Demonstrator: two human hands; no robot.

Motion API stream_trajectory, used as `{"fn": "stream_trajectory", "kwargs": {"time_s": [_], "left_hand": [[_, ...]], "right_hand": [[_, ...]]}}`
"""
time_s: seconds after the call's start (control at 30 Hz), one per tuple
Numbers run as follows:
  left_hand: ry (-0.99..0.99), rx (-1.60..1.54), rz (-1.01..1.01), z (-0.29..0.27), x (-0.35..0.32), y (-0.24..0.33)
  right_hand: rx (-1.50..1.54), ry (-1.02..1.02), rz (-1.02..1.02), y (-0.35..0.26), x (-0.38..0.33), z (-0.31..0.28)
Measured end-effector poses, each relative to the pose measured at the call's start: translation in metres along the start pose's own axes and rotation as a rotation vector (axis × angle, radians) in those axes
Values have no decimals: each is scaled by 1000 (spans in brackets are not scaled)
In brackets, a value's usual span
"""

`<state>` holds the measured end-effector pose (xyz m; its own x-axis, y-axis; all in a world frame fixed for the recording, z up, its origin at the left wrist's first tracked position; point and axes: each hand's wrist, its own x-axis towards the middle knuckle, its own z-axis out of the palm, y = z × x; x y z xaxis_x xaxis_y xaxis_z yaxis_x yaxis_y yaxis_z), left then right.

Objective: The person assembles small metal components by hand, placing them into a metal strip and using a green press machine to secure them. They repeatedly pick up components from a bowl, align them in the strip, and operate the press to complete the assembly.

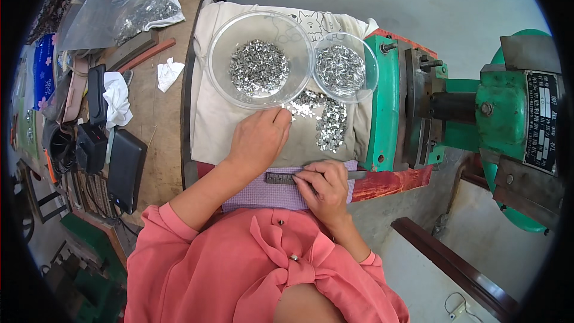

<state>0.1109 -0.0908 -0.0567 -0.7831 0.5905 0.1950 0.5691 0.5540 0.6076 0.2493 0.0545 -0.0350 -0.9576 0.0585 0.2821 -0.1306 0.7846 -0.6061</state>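
My left hand (261,136) is at the near rim of a large clear plastic tub (215,87), beside the loose metal bits. Its fingers are pinched together, and whatever is between them is hidden. My right hand (324,184) grips a narrow dark metal bar (278,178) with small marks or slots, lying level over a purple checked cloth (248,194). Small silvery metal pieces (258,67) fill the bottom of the tub. A smaller clear round container (375,78) to its right holds shiny, slimmer metal pieces (339,70). More flat bits (330,124) are heaped on the beige cloth (209,131).
A green press machine (502,104) stands on the right, its green base plate (382,113) bordering the cloth. On the wooden bench (158,104) at left lie a black case (125,167), crumpled tissue (116,98), a reddish bar (149,54) and a clear plastic bag (98,15).
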Motion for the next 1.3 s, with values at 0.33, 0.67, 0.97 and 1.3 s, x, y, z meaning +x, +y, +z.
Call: {"fn": "stream_trajectory", "kwargs": {"time_s": [0.33, 0.67, 0.97, 1.3], "left_hand": [[-70, 115, -14, -32, -34, 9], [-139, -102, -40, -46, -45, -2], [-143, -68, 81, -34, -33, -9], [-103, -87, 93, -36, -33, 0]], "right_hand": [[-89, 147, 35, 15, 64, 14], [-191, 79, 90, 19, 81, 24], [64, 1, 27, 3, 45, -11], [22, -82, -14, -10, 5, 3]]}}
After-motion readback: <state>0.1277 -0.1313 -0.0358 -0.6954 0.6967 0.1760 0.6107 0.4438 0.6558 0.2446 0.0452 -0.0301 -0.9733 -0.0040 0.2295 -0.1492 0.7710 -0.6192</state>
